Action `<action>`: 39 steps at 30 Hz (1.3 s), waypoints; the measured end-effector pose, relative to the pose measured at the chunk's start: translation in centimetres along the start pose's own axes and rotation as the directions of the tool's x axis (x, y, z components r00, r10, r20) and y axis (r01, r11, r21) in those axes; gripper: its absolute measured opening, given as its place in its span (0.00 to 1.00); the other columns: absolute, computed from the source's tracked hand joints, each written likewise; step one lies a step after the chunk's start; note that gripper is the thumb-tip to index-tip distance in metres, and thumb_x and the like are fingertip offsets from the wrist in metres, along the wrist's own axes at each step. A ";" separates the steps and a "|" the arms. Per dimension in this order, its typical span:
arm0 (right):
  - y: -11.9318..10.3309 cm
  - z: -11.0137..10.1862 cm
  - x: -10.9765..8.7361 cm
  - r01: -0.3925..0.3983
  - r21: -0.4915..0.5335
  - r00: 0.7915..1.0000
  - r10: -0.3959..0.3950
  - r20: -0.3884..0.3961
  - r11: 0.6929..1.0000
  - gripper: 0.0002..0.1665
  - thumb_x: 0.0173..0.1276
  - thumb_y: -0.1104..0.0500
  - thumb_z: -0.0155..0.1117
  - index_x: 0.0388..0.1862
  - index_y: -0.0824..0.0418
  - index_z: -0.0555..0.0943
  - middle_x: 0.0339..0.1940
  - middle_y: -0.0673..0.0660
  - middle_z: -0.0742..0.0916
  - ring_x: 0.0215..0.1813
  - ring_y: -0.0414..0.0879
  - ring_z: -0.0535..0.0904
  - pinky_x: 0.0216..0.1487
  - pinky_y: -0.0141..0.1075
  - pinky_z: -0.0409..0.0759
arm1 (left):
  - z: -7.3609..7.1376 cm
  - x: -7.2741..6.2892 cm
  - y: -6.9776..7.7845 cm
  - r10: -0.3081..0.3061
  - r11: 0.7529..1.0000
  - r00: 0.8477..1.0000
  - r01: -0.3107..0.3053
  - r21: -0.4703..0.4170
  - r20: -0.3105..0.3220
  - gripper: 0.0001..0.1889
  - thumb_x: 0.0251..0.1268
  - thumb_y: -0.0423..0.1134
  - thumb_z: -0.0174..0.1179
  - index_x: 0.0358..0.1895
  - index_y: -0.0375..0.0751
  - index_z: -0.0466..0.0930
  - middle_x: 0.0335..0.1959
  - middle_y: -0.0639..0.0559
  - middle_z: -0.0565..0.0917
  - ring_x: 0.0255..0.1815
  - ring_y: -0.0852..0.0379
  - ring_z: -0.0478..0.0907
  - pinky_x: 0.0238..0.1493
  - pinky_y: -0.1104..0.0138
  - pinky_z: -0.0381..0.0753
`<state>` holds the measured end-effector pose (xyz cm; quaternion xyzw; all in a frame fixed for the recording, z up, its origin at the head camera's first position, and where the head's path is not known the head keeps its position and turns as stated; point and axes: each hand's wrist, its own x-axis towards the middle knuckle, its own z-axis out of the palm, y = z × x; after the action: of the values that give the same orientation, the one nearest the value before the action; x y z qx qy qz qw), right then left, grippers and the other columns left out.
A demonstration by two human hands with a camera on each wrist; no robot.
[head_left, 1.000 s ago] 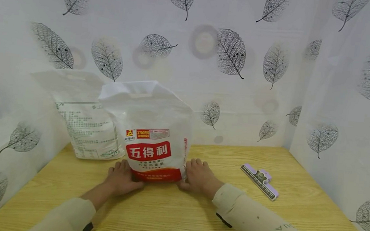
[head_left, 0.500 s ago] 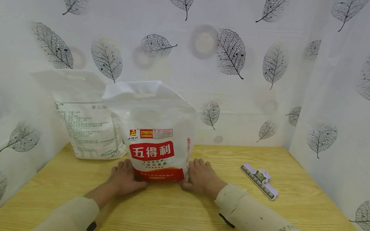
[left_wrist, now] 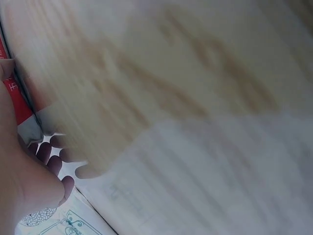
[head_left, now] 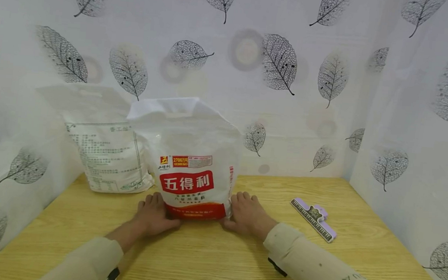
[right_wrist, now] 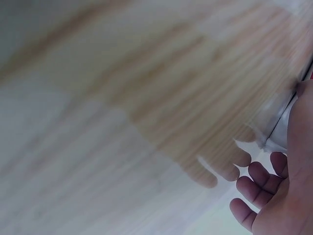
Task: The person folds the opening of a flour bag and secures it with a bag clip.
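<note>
A white plastic flour bag (head_left: 196, 142) with a red label stands upright on the table in the head view, its top folded at the handle slot. My left hand (head_left: 153, 217) holds its lower left corner, thumb along the front bottom edge and fingers at the side. At the lower right corner, my right hand (head_left: 248, 215) holds the bag in the same way. In the left wrist view the bag's red corner (left_wrist: 19, 105) lies between thumb and curled fingers (left_wrist: 54, 164). A white bag corner (right_wrist: 279, 134) shows beside the right fingers (right_wrist: 257, 188).
Behind to the left stands another white bag (head_left: 104, 156) with green print, partly covered by the flour bag. A lilac sealing clip (head_left: 315, 219) with a piano-key pattern lies on the wood-grain table (head_left: 205, 263) to the right. Leaf-printed curtains (head_left: 304, 133) enclose the back and sides.
The flour bag has slid slightly to the right, with both hands moving along with it. More of the bag behind shows. The clip has stayed put.
</note>
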<state>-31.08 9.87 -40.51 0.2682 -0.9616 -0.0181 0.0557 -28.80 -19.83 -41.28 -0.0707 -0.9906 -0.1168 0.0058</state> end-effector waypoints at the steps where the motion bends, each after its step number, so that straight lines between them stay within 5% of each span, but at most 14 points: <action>1: 0.1 0.0 0.0 0.001 -0.001 1.000 -0.001 0.002 1.000 0.37 0.66 0.29 0.55 0.53 0.60 0.73 0.45 0.56 0.79 0.51 0.51 0.74 0.59 0.51 0.74 | 0.0 0.0 0.0 0.001 1.000 1.000 -0.001 0.004 0.000 0.53 0.50 0.67 0.66 0.68 0.29 0.58 0.56 0.35 0.70 0.55 0.39 0.66 0.55 0.43 0.67; 11: 0.4 -0.2 -0.5 -0.007 0.032 1.000 0.007 0.012 0.999 0.39 0.66 0.28 0.54 0.57 0.59 0.72 0.48 0.57 0.79 0.54 0.52 0.73 0.62 0.53 0.73 | -0.2 -0.1 0.5 0.024 0.999 1.000 -0.024 0.022 -0.004 0.53 0.50 0.68 0.65 0.67 0.29 0.59 0.53 0.35 0.71 0.52 0.40 0.66 0.54 0.44 0.68; 23: 1.1 0.0 -0.8 -0.012 0.012 1.000 0.012 0.007 1.000 0.36 0.66 0.28 0.55 0.52 0.58 0.72 0.43 0.55 0.78 0.50 0.50 0.72 0.58 0.51 0.73 | -0.1 -0.1 1.4 0.045 0.999 0.999 -0.045 -0.010 -0.028 0.58 0.48 0.82 0.56 0.70 0.36 0.59 0.53 0.39 0.71 0.53 0.42 0.67 0.55 0.43 0.68; 39: 2.2 0.2 -1.4 -0.009 0.017 1.000 0.009 -0.005 1.000 0.38 0.67 0.28 0.54 0.57 0.59 0.72 0.51 0.58 0.80 0.55 0.53 0.74 0.62 0.54 0.72 | 1.4 1.0 1.5 0.062 0.997 0.997 -0.064 -0.043 -0.049 0.60 0.46 0.85 0.53 0.74 0.41 0.57 0.57 0.40 0.71 0.56 0.42 0.66 0.56 0.42 0.66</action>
<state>-31.03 12.43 -40.65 0.2646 -0.9627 -0.0090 0.0559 -29.52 -17.91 -42.29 -0.0992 -0.9846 -0.1401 0.0314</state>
